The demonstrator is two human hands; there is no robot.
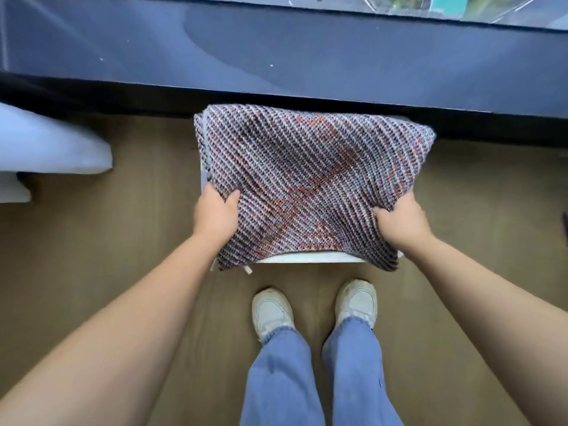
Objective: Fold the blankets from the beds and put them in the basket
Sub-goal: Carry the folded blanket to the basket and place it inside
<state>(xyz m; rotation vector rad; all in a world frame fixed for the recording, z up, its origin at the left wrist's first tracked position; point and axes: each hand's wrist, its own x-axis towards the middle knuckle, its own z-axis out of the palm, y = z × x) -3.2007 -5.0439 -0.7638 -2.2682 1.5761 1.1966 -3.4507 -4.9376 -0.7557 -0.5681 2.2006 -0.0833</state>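
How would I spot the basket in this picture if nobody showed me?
Find the dark blue bed across the top. Just below it on the wooden floor, the folded woven blanket covers the basket. Only its white rim shows, unlike the patterned cloth above.

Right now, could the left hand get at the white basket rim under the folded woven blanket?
Probably yes: the white basket rim shows bare just beside the left hand, though that hand grips the folded woven blanket.
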